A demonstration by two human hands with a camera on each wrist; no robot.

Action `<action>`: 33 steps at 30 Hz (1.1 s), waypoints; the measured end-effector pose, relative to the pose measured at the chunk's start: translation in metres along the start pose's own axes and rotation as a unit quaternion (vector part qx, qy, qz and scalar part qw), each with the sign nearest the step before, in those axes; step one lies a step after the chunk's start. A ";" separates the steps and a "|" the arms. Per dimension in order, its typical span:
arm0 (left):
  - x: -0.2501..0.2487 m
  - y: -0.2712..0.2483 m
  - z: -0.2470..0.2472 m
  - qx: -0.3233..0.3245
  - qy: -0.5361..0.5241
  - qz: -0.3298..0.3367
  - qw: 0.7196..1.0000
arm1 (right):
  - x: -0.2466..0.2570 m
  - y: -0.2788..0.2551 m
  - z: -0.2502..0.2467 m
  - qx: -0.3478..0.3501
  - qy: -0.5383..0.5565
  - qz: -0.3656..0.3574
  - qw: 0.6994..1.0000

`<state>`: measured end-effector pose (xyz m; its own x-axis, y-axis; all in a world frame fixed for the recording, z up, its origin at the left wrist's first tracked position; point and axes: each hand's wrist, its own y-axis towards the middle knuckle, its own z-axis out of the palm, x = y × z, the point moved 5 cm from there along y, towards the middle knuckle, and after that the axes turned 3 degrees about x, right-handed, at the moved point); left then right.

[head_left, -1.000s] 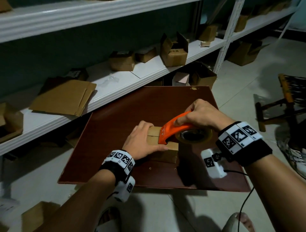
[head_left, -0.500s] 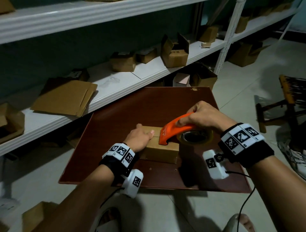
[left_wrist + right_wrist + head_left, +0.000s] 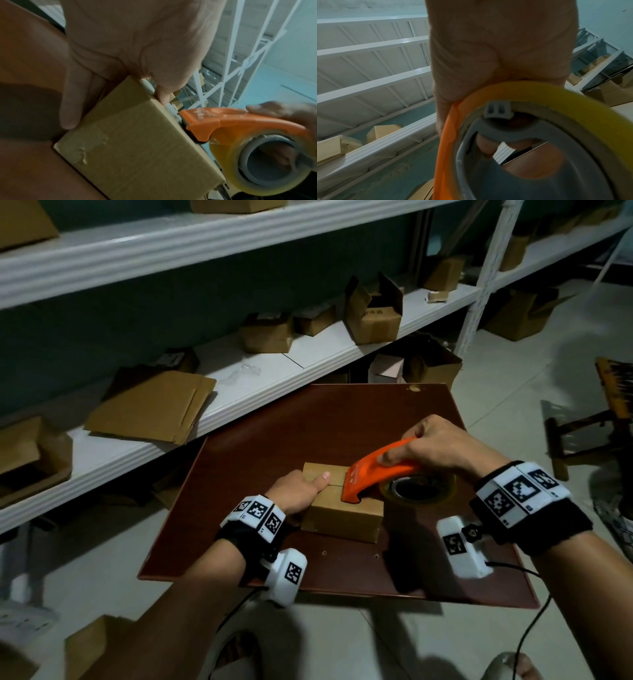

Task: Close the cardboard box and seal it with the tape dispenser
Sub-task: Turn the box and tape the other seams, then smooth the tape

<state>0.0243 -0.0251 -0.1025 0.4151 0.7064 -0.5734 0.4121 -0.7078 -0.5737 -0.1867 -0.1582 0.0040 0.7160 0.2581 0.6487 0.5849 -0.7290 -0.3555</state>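
Orange tape dispenser [image 3: 376,474] bears unreadable embossed lettering.

A dark reddish-brown square wooden board [image 3: 274,440] is laid on the pale floor. At its ten o'clock, a stack of flattened brown cardboard sheets [image 3: 150,405] is kept on a white metal shelf [image 3: 239,378]. At twelve o'clock, an open brown carton with raised flaps [image 3: 373,313] is seen on the same shelf, beside smaller closed brown cartons [image 3: 267,332]. At three o'clock, a dark wooden stool [image 3: 589,422] is seen lying on the floor.
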 end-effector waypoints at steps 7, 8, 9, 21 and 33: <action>0.004 0.016 0.000 -0.024 0.055 0.024 0.998 | -0.002 0.003 -0.001 -0.007 -0.007 0.006 1.000; 0.002 0.012 -0.001 -0.024 0.054 0.023 0.998 | -0.002 0.003 -0.001 -0.007 -0.006 0.008 1.000; 0.000 0.008 -0.001 -0.026 0.052 0.017 0.998 | -0.002 0.003 -0.001 -0.007 -0.005 0.009 1.000; -0.011 -0.006 0.000 -0.086 0.138 0.012 0.987 | 0.003 -0.007 -0.001 -0.007 0.009 0.030 0.999; -0.040 -0.029 0.015 -0.052 0.316 0.224 0.920 | 0.000 -0.007 0.001 0.004 0.037 0.030 0.999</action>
<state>-0.0164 -0.0330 -0.0712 0.9380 0.2234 -0.2651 0.1452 -0.9475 -0.2848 -0.1902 -0.1521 0.0062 0.7201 0.1652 0.6740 0.5442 -0.7370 -0.4008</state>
